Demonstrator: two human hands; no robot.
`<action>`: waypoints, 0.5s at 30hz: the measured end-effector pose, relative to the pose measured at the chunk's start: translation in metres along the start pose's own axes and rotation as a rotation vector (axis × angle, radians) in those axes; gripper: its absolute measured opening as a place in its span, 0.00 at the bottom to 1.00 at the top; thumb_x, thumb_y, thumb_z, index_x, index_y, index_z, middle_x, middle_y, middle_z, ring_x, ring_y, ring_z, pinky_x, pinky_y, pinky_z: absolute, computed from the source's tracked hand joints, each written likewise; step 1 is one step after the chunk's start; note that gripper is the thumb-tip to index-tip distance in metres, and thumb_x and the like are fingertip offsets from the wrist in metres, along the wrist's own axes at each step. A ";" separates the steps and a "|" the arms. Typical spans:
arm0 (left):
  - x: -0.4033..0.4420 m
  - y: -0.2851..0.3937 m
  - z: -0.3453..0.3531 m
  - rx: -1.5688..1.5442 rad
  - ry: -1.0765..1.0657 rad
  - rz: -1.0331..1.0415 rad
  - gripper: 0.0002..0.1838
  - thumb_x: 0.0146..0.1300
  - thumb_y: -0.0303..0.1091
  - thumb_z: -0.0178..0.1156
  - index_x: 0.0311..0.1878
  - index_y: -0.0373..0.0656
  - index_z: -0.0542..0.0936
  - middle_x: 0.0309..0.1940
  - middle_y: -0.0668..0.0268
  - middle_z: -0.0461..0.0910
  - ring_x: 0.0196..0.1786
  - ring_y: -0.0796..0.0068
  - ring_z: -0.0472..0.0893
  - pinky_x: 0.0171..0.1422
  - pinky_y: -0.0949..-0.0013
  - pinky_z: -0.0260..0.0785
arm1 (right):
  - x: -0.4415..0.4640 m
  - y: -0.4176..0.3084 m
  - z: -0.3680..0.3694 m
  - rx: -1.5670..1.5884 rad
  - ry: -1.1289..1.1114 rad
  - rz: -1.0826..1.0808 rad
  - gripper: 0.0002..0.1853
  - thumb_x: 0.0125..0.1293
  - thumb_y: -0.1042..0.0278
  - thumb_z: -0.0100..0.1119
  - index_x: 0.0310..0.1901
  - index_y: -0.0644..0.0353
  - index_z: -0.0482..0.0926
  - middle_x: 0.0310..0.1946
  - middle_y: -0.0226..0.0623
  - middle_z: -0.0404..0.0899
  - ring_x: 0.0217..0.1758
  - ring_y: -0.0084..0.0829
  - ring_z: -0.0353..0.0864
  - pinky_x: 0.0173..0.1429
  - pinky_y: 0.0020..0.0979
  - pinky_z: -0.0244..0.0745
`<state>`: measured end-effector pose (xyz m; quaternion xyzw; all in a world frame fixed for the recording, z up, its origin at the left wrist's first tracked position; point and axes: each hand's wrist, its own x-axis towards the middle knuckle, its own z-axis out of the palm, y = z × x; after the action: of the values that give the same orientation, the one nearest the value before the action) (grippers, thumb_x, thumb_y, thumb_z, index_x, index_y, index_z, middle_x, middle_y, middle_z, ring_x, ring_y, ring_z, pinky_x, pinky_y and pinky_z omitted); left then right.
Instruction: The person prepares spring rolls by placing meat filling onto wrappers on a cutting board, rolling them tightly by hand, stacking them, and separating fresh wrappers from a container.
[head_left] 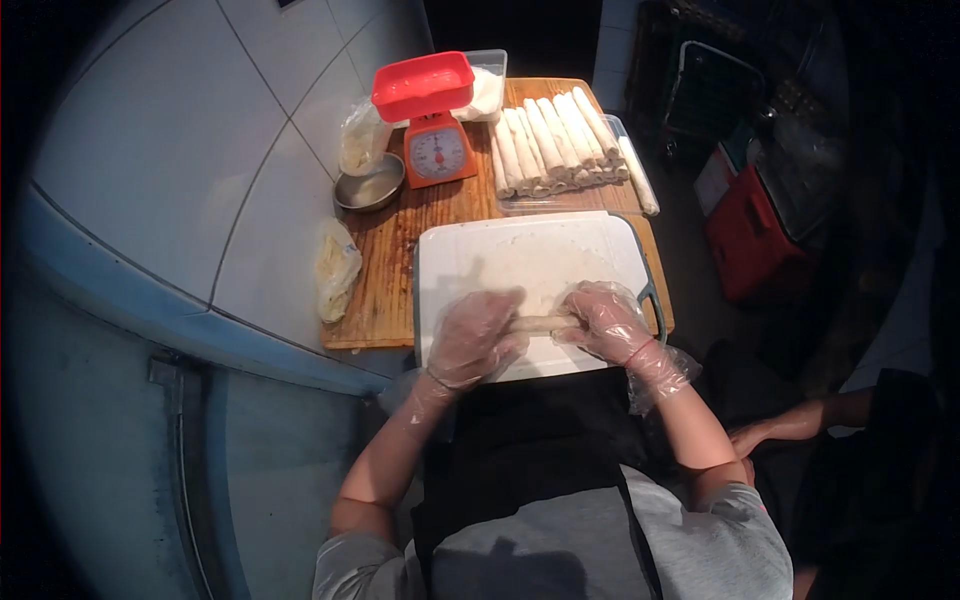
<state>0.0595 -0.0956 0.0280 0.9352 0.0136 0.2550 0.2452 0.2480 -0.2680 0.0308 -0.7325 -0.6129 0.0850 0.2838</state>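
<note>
left hand, right hand gripping opposite ends of dough roll over white cutting board.

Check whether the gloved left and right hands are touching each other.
Apart. The head view shows a gap between the left hand and the right hand, with an uncovered stretch of the dough roll visible between them.

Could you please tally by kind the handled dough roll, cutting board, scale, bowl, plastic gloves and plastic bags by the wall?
Dough roll: 1
Cutting board: 1
Kitchen scale: 1
Metal bowl: 1
Plastic gloves: 2
Plastic bags: 2
Total: 8
</note>
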 end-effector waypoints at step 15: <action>0.026 0.028 0.042 -0.070 -0.018 0.089 0.20 0.57 0.32 0.70 0.52 0.36 0.80 0.48 0.52 0.81 0.51 0.49 0.80 0.57 0.52 0.73 | -0.025 0.002 -0.024 -0.033 -0.013 0.131 0.13 0.55 0.66 0.72 0.40 0.59 0.83 0.38 0.42 0.81 0.47 0.48 0.80 0.54 0.45 0.74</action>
<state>0.0996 -0.1349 0.0215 0.9281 -0.0391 0.2574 0.2660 0.2549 -0.2996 0.0436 -0.7749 -0.5669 0.0982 0.2616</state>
